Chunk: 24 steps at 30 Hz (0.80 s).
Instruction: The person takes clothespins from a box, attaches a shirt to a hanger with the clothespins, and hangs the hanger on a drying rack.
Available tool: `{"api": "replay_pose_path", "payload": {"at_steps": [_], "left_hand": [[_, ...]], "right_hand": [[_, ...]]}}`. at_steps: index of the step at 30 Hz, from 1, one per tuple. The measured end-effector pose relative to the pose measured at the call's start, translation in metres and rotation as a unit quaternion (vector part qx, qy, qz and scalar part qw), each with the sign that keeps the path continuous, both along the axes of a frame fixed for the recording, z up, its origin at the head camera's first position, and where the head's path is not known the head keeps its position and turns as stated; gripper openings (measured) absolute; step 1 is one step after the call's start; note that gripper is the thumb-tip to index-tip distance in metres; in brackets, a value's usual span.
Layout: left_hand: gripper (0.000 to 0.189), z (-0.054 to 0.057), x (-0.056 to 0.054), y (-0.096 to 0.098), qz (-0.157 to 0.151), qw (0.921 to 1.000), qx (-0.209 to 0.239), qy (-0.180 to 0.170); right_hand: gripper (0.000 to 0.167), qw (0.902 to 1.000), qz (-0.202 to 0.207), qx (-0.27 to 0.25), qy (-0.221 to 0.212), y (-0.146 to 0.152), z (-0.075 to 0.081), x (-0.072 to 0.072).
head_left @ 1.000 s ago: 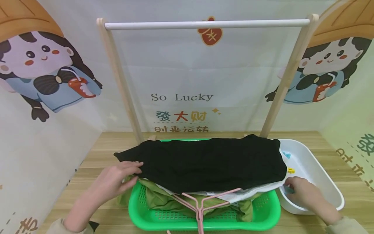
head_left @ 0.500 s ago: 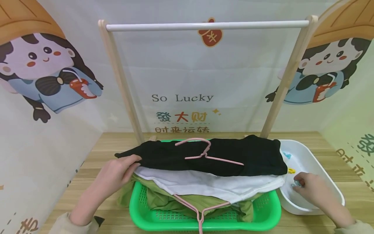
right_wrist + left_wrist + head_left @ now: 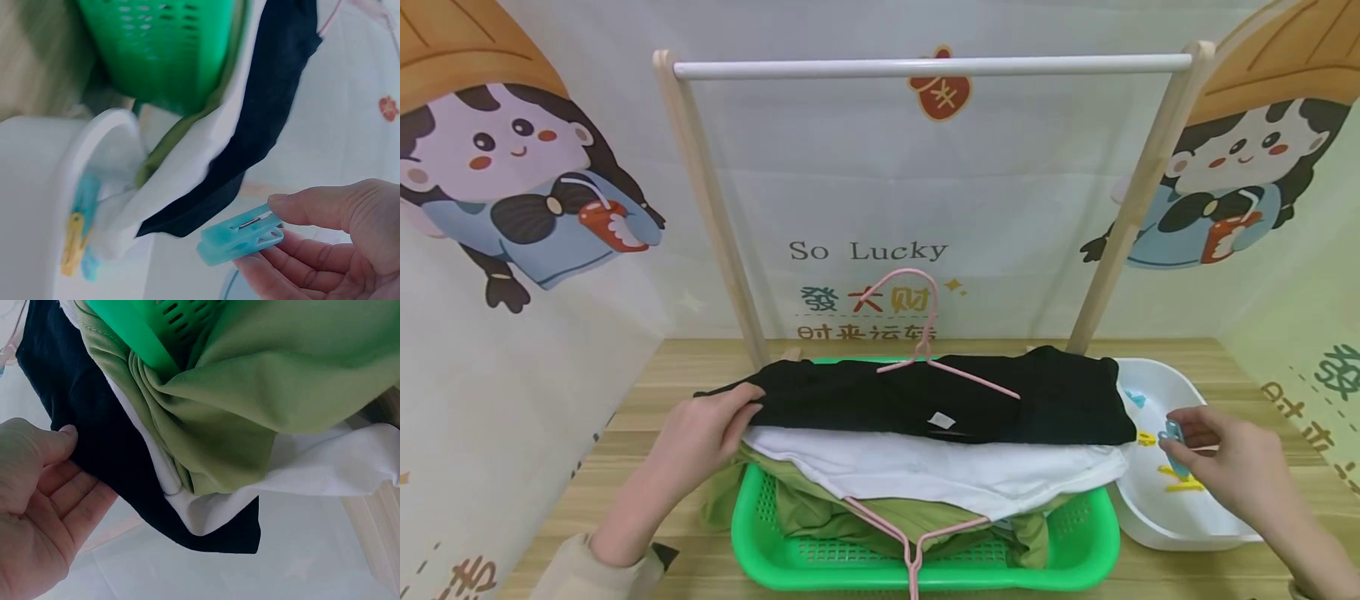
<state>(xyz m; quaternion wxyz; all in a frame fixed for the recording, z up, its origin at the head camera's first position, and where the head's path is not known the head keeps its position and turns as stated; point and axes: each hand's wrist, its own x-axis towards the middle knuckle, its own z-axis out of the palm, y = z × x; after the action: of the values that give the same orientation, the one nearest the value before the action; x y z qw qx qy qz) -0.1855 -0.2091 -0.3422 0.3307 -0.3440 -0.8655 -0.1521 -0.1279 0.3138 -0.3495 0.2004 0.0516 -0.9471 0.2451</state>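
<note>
My left hand (image 3: 700, 429) pinches the left edge of a black shirt (image 3: 842, 400) between thumb and fingers; the left wrist view shows this black cloth (image 3: 94, 406) close up. A pink hanger (image 3: 973, 384) sits in the shirt, its hook upright, and a white label (image 3: 942, 420) shows near the neckline. Over the white tray (image 3: 1165, 532), my right hand (image 3: 1247, 462) holds a light blue clothespin (image 3: 240, 235) between thumb and fingers. Beneath the black shirt lie a white shirt (image 3: 910, 467) and green clothing (image 3: 820, 508). A second pink hanger (image 3: 916, 557) points toward me.
The green basket (image 3: 925, 577) holds up the pile of clothes. Yellow clothespins (image 3: 1182, 482) and a blue clothespin (image 3: 1135, 399) lie in the tray. Behind the basket stands a wooden rack with a white rail (image 3: 932, 67).
The black shirt's front edge has folded back, uncovering the white shirt, and its hanger's hook has swung up and away. My right hand has risen from the tray with the clothespin.
</note>
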Motion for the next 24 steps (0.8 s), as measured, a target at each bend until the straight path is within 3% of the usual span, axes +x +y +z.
{"api": "replay_pose_path", "payload": {"at_steps": [5,9,15,24], "left_hand": [[0.022,-0.001,-0.003,0.002,0.011,0.9999,-0.004,-0.001],[0.020,-0.002,-0.005,0.003,0.010,0.9999,-0.003,0.005],[0.021,-0.001,-0.005,0.003,0.017,0.9998,-0.006,0.003],[0.021,0.000,-0.003,0.004,0.020,0.9998,-0.002,-0.004]], "right_hand": [[0.026,0.9998,0.010,-0.017,0.004,-0.013,0.010,0.001],[0.026,0.9983,0.033,-0.033,0.036,-0.027,0.019,-0.001],[0.032,0.9873,0.084,-0.083,0.107,-0.059,0.034,-0.003],[0.034,0.9732,0.134,-0.129,0.135,-0.103,0.050,-0.011]]}}
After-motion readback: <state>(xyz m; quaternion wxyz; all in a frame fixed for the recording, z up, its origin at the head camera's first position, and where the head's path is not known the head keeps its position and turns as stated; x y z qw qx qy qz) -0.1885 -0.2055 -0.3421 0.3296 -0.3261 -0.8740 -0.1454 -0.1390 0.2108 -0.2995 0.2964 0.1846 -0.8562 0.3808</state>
